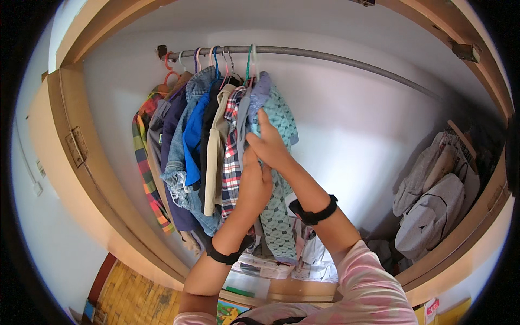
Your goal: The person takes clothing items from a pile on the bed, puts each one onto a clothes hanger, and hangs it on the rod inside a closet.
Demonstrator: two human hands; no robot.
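A mint-green patterned shirt point(280, 227) with a blue-violet collar point(260, 91) hangs from a pale hanger point(254, 55) at the right end of a row of clothes. At its front edge, my left hand point(256, 174) grips the fabric, its fingers curled and partly hidden. My right hand point(270, 144) is just above, close against the left, holding the same front edge below the collar. Its fingertips are partly out of sight behind the cloth. Immediately left of the hands hangs a plaid shirt point(231, 166) in red, white and navy.
A metal rod point(325, 53) spans the wardrobe. Farther left hang a beige garment point(215, 162), a blue one point(195, 142), a denim jacket point(178, 162) and a multicoloured plaid shirt point(144, 158). Grey caps point(430, 215) hang at right. Folded clothes point(315, 260) lie below. A wooden door frame point(65, 122) surrounds the opening.
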